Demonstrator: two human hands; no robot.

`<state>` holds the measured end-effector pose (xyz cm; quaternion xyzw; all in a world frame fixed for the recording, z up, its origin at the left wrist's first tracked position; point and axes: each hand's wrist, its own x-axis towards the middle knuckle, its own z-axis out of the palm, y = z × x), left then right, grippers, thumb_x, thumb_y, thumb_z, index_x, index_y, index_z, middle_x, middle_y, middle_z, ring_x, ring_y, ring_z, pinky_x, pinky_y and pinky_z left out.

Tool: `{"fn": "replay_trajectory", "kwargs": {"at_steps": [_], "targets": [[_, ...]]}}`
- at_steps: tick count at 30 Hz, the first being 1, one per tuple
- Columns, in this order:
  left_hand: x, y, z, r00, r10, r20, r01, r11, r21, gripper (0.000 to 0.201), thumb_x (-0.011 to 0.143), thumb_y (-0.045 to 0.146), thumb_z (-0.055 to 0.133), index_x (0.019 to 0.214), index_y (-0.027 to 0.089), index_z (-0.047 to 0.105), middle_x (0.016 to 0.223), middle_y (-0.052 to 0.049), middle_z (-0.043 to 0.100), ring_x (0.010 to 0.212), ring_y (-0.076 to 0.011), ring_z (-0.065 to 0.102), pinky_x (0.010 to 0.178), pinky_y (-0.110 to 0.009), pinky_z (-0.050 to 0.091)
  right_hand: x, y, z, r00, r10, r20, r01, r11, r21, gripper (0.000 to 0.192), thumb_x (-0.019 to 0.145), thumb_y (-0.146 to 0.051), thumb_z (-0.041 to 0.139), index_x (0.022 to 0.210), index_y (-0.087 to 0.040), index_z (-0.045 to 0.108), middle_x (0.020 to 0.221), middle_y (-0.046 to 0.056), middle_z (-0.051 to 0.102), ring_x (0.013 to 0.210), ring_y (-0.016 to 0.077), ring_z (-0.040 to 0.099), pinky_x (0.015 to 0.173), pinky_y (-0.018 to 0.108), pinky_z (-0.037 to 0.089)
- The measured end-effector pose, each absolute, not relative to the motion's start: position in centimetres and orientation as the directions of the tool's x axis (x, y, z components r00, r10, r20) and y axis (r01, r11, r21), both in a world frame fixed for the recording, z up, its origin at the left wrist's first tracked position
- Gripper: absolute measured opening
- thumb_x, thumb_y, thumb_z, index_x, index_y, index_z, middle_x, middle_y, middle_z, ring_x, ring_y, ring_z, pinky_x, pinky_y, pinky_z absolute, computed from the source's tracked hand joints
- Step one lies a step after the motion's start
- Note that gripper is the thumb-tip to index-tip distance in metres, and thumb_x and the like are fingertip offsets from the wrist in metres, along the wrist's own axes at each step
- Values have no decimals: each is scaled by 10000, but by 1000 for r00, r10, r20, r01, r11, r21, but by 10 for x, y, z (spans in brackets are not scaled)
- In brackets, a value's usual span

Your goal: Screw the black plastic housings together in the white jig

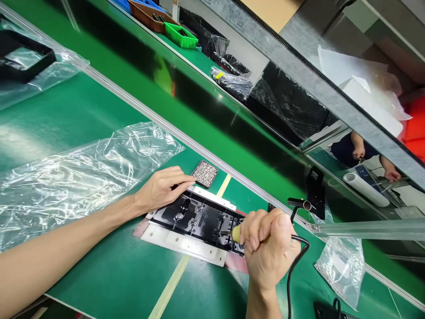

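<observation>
Right hand [265, 252] grips screwdriver [236, 233], tip pointing left onto black panel [195, 217].

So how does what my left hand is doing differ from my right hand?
The left hand lies open and flat, fingers stretched toward the small tray of screws. The right hand is a closed fist gripping the corded screwdriver, tip on the black panel. Both sit at that panel.

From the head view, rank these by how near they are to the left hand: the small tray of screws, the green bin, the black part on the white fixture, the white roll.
1-2. Small tray of screws, at the left hand's fingertips, and black part, just under the hand: too close to call.
3. Green bin, far up the belt.
4. White roll, far right.
</observation>
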<state>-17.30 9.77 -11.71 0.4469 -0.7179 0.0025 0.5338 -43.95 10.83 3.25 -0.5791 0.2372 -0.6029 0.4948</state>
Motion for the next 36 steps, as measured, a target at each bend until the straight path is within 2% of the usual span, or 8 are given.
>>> {"fn": "replay_trajectory", "kwargs": {"at_steps": [3,6,8,12,18,24,28,36], "targets": [[-171,102,-110,-36,-616,787,-613,635,469,208,1191,137,767,1346,195,892,957,-31,834,837,-164,750,787,-303,612,-439,109,34,158,-874,459,320,-395,-862,605,1240,-373,615,680,-212,452,483,-75,407,413,70,348,440,139,444],[-175,110,-97,-50,-617,785,-513,691,510,300,1166,112,797,1436,222,866,1103,-56,860,948,-173,791,872,-305,652,-438,110,36,160,-872,462,307,-401,-863,615,1250,-392,602,685,-211,440,485,-83,394,406,64,330,434,133,426],[-180,117,-89,-78,-650,756,-420,709,567,263,1174,157,805,1411,244,879,1162,-73,866,1015,-199,811,910,-325,676,-437,111,38,162,-871,463,292,-406,-866,617,1250,-397,607,688,-213,430,487,-85,389,405,68,340,432,137,423],[-188,125,-84,-205,-704,681,-282,708,647,148,1198,244,804,1300,274,907,1135,-62,876,1028,-221,821,982,-382,674,-436,112,41,163,-873,461,288,-405,-868,606,1233,-375,646,689,-223,427,490,-85,392,403,79,362,422,154,416],[-188,124,-89,-284,-746,602,-222,662,716,119,1190,284,824,1210,295,941,1031,-49,887,935,-219,814,898,-376,659,-436,114,41,160,-867,471,263,-423,-867,611,1249,-388,620,687,-228,441,486,-82,398,393,81,365,417,165,395],[-189,126,-90,-278,-753,596,-164,649,743,150,1170,221,835,1220,310,946,1006,-43,889,925,-233,813,898,-399,669,-440,114,40,155,-881,447,239,-405,-882,600,1256,-386,620,706,-219,443,506,-84,431,401,78,425,453,166,496],[-189,128,-88,-298,-745,597,-165,656,736,181,1174,193,825,1241,314,941,1010,-42,889,930,-231,816,920,-407,675,-439,115,42,148,-875,461,207,-428,-880,602,1264,-401,608,710,-231,447,513,-93,407,395,84,405,449,183,530],[-191,127,-84,-328,-714,619,-122,682,722,274,1169,127,805,1334,318,912,1037,-28,893,984,-221,836,951,-367,698,-435,116,44,157,-879,451,236,-410,-881,602,1249,-391,624,715,-224,402,512,-99,346,408,71,335,435,160,459]]}}
